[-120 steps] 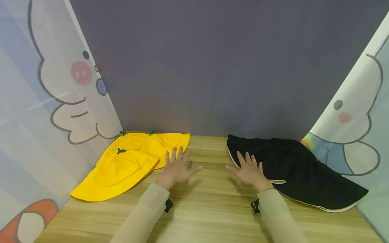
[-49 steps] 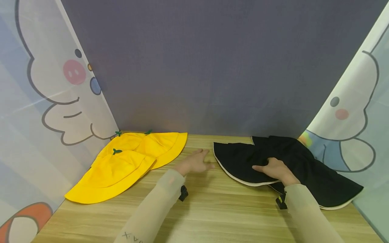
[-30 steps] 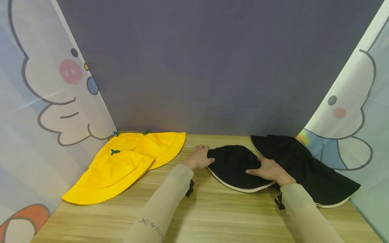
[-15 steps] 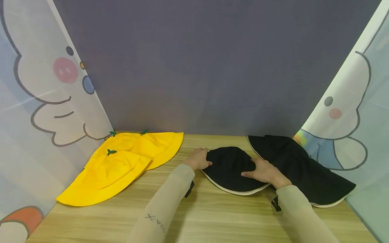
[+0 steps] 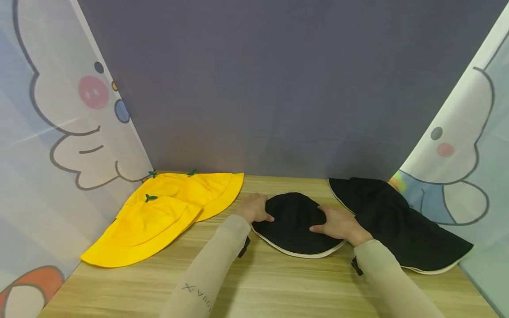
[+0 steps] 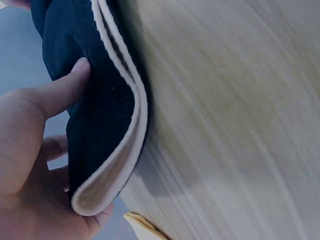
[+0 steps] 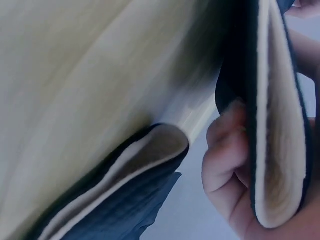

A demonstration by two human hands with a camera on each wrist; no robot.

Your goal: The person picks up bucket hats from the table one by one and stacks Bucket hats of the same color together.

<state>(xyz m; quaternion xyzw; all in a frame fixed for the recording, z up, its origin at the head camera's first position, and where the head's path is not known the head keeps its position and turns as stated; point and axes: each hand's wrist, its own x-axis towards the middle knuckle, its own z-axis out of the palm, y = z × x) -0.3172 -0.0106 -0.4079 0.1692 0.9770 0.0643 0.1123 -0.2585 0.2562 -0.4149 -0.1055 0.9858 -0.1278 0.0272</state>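
Observation:
A black bucket hat [image 5: 296, 227] with a cream-edged brim lies folded near the middle of the table in the head view. My left hand [image 5: 254, 208] grips its left end, thumb on the near face and fingers behind, as the left wrist view shows with the doubled brim [image 6: 107, 177] running past the thumb. At the other end, my right hand [image 5: 339, 223] holds the hat too. In the right wrist view its curled fingers [image 7: 227, 160] reach round behind the folded brim [image 7: 280, 190]. More black hat fabric [image 5: 401, 225] lies just beyond my right hand.
Three yellow hats [image 5: 151, 225] with green sprout tips overlap at the left of the wooden table [image 5: 278, 289]. A grey panel [image 5: 278, 88] closes off the back. Cartoon-printed cloths [image 5: 59, 145] stand on both sides.
Both hands were spread and apart from each other earlier. The right drew the black hat left from the other black fabric, the left took its other end, and it has shifted further left.

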